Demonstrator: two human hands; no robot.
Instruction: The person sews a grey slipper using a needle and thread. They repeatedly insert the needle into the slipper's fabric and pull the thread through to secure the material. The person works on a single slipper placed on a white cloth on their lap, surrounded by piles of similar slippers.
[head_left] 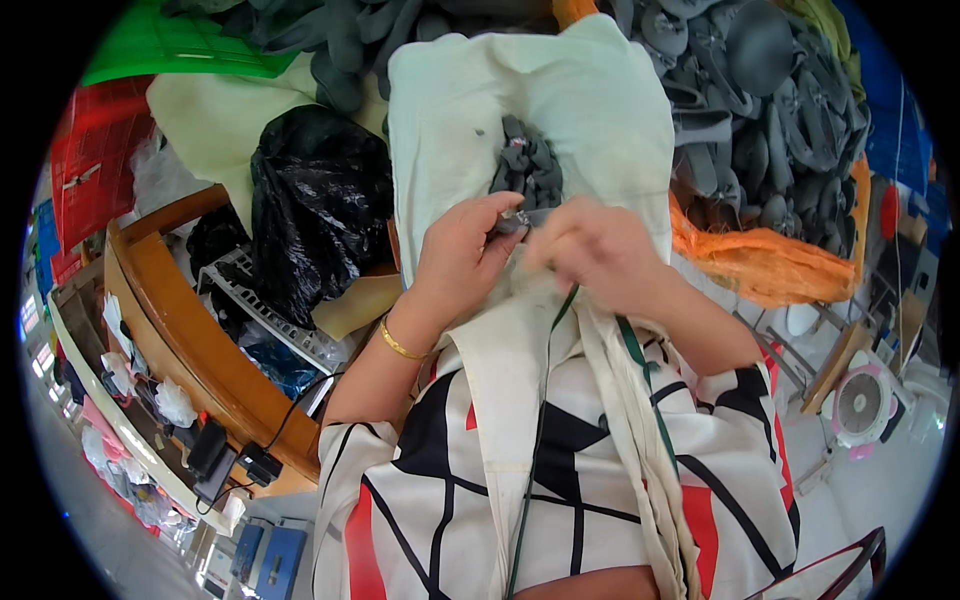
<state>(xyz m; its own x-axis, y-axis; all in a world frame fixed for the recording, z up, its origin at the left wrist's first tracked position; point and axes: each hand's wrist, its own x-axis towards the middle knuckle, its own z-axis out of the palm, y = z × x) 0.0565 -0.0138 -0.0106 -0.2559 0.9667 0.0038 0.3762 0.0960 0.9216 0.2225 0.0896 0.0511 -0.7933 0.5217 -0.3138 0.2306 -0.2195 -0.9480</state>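
Note:
My left hand (462,245) pinches a small grey fabric piece (510,222) between thumb and fingertips; a shiny bit shows at its tip. Close beside it, my right hand (597,252) is curled and smeared by motion, so whether its fingers hold anything is unclear. Just beyond both hands, a small heap of dark grey fabric pieces (540,175) rests on a pale cloth-covered surface (430,120). A dark green cord (552,350) and off-white cloth strips (497,400) hang down over my patterned clothing.
On the right, an orange sack (770,265) sits beside a large pile of grey shoes (760,120). To the left are a black plastic bag (320,200), a white rack (275,305) and a wooden furniture piece (215,340). A small fan (860,405) stands at the far right.

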